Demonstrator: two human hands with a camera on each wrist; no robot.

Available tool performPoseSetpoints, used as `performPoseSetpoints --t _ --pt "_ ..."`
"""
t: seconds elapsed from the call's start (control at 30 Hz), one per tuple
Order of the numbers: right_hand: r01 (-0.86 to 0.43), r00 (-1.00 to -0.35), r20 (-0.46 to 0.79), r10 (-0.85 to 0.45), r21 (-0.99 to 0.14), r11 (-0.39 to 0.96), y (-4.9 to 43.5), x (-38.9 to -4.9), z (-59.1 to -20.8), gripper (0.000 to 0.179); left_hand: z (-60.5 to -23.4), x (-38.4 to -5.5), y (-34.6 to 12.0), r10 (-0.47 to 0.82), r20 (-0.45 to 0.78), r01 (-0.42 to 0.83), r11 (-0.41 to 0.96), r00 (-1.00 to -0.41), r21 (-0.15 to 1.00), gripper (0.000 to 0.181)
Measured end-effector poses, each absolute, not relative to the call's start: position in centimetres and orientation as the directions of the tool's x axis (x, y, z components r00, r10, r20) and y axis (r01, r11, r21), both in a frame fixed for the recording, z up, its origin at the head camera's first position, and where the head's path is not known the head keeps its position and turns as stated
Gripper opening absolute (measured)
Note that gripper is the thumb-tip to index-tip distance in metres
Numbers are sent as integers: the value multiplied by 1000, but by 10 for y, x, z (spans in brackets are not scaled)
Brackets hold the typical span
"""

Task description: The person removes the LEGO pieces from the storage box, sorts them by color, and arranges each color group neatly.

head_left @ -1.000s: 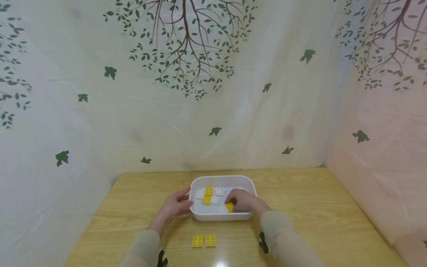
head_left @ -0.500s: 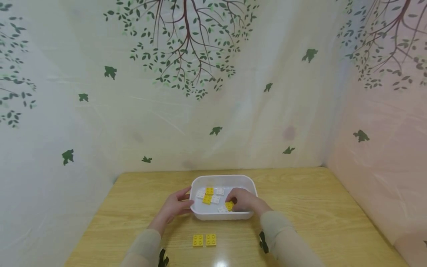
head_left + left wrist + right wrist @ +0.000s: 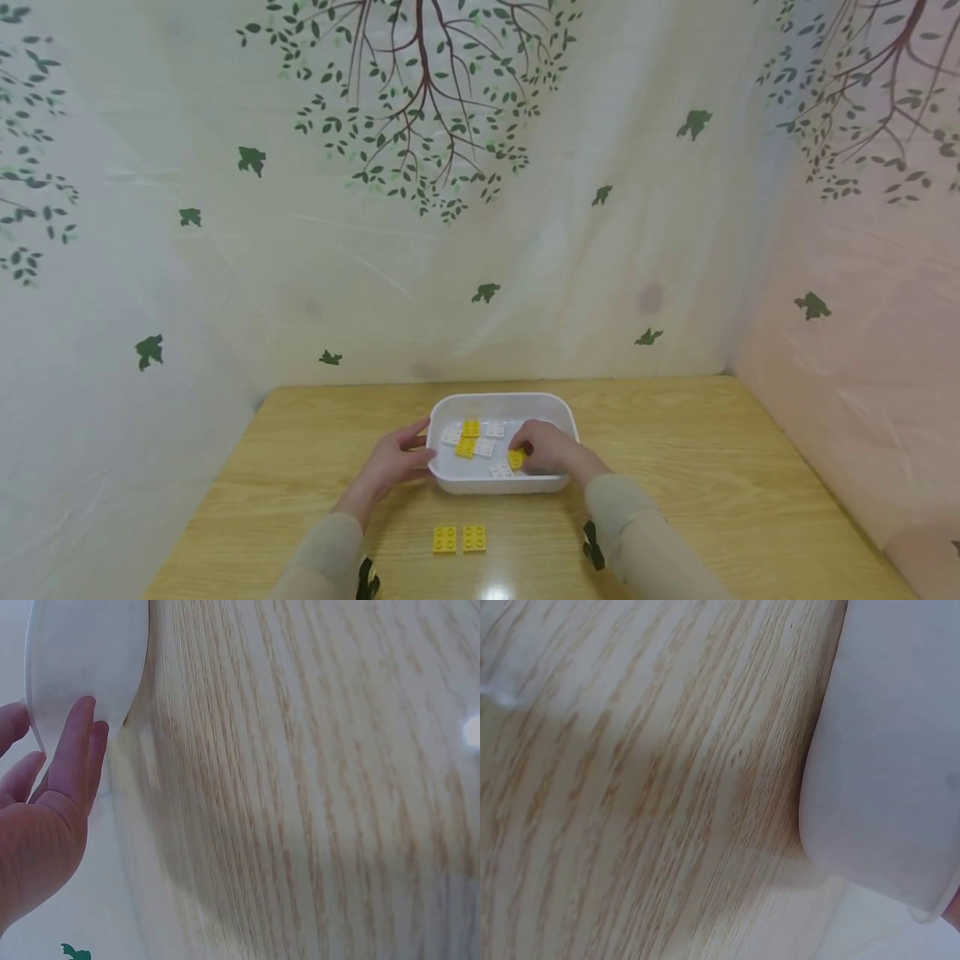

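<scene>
In the head view a white plastic tub (image 3: 499,487) stands on the table, holding several white and yellow toy building bricks. My right hand (image 3: 550,447) reaches into its right side and pinches a yellow brick (image 3: 516,459) with thumb and curled fingers, which partly hide it. Beside that brick lies a white brick (image 3: 500,471). My left hand (image 3: 393,458) rests against the tub's left end; the left wrist view shows extended fingers (image 3: 73,746) on the outer wall. The right wrist view has the tub's outside wall (image 3: 885,750) and only a sliver of hand at the edge.
Two yellow bricks, a left one (image 3: 445,540) and a right one (image 3: 474,538), lie side by side on the wooden table (image 3: 712,467), in front of the tub. A patterned curtain (image 3: 525,250) hangs behind the table and along both sides.
The yellow brick at my right fingertips has turned slightly and shifted a little away from me. My left hand and the two bricks on the table stay in place.
</scene>
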State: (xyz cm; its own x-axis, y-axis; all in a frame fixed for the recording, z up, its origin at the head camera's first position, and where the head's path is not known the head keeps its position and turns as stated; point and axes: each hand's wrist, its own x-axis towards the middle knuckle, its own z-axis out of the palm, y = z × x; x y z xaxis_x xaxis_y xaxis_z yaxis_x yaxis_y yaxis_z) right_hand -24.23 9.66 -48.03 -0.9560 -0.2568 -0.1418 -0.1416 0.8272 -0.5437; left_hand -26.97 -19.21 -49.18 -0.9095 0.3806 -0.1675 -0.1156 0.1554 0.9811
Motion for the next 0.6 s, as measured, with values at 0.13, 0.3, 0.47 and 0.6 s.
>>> performPoseSetpoints --t 0.13,0.3,0.47,0.6 --pt "-174 -956 -112 -270 -525 833 97 -244 -482 24 -492 -269 -192 386 -164 -113 151 -908 982 63" --pt "-191 -958 -85 -273 -520 832 99 -244 -481 27 -492 -268 -192 387 -161 -113 144 -908 983 63" --pt "-186 -960 -82 -267 -523 831 99 -242 -477 28 -493 -269 -192 385 -160 -111 145 -909 983 63" --pt "-198 -960 -66 -272 -524 829 99 -238 -472 26 -494 -270 -193 385 -167 -111 163 -908 980 63"
